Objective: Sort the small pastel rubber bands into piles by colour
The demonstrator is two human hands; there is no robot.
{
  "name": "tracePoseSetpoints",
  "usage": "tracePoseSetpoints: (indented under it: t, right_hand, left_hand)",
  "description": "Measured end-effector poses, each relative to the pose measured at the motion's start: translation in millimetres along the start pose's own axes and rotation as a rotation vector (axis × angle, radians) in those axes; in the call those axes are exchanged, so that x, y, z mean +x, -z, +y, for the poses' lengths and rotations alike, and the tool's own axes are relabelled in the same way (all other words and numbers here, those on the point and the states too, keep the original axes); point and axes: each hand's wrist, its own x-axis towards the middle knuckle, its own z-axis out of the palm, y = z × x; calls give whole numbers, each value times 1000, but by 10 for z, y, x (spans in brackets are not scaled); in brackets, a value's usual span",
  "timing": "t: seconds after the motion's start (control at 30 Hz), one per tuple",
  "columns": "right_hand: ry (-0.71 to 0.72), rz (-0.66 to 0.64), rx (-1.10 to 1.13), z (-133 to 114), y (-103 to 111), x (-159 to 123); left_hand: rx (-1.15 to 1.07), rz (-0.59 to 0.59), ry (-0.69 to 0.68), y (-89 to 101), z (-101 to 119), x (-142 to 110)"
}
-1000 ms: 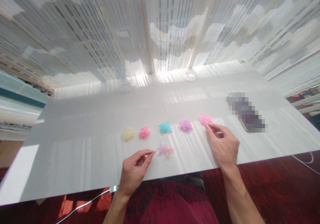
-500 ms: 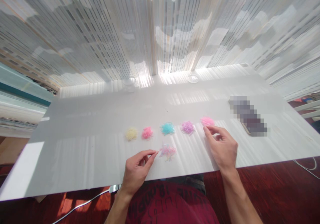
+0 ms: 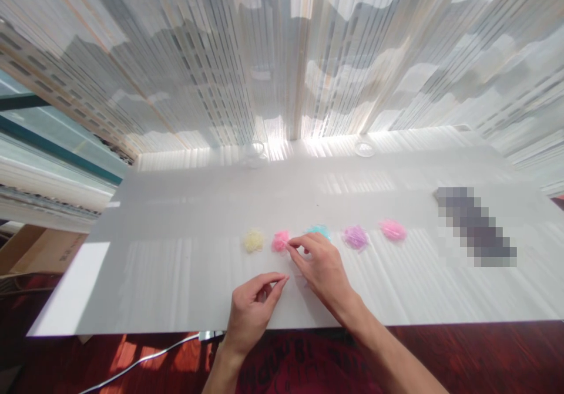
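Small heaps of thin elastic bands lie in a row on the white table (image 3: 176,276): yellow heap (image 3: 253,241), hot pink heap (image 3: 279,241), teal heap (image 3: 318,229), purple heap (image 3: 355,237), light pink heap (image 3: 392,230). My right hand (image 3: 318,265) reaches across to the hot pink heap, its thumb and forefinger pinched at that heap's edge. It hides much of the teal heap and the mixed heap near me. My left hand (image 3: 255,309) rests at the near edge, thumb and forefinger pinched together; what they hold is too small to name.
A pixelated dark oblong object (image 3: 476,226) lies on the right of the table. Two small clear dishes (image 3: 365,148) (image 3: 254,150) stand at the far edge by the sheer curtain. A white cable (image 3: 145,360) runs under the near edge. A cardboard box (image 3: 39,253) stands left.
My right hand has left the light pink heap and moved left to the hot pink heap, covering the mixed heap. My left hand stays pinched. The view has shifted.
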Motion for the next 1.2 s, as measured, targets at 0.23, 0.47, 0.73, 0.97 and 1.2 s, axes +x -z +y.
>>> tracePoseSetpoints:
  t: [0.23,0.47,0.73,0.97,1.2]
  right_hand:
    - [-23,-8,12,12,-16,-7]
    - [-42,73,103,-39,187,-46]
    - [-294,348,-117,582,916,-461]
    - [-229,313,-71,715,947,-516]
    - [-191,296,-54,708,982,-479]
  left_hand:
    - [-17,-26,-19,8,-3,38]
    - [0,-36,-26,17,-42,16]
    - [106,-51,-80,25,-52,-4]
    - [308,-4,-83,30,-46,25]
    - [458,35,-19,-15,65,57]
